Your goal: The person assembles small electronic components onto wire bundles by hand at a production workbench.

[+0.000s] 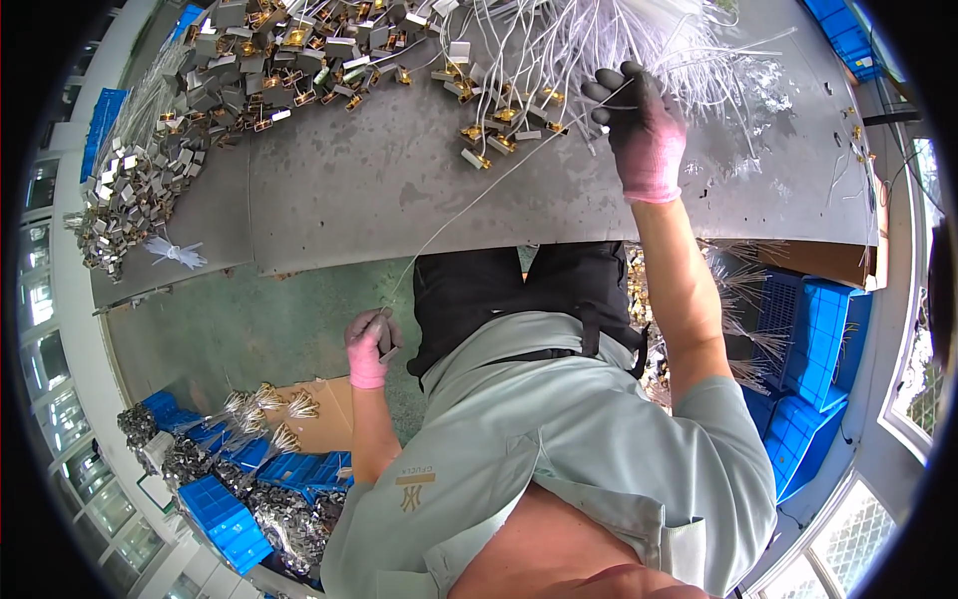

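Observation:
A thin white wire (469, 207) runs slantwise from my right hand down toward my left. My right hand (644, 125), in a pink glove with dark grey fingers, is over the table beside a large bundle of white wires (664, 50); its fingers curl around the upper part of the wire. Lower, off the table's near edge and left of my lap, my gloved left hand (373, 344) is closed. A small grey block (392, 352) shows at its fingers, and the wire's lower end fades close above it. Brass-coloured parts with grey blocks (489, 140) lie left of my right hand.
A big heap of grey blocks and brass pieces (289, 60) covers the far left of the grey table (399, 170). Another pile (140, 200) lies at the left edge beside a white tie bundle (175, 252). Blue crates (823, 339) stand at right, more (225, 519) at lower left.

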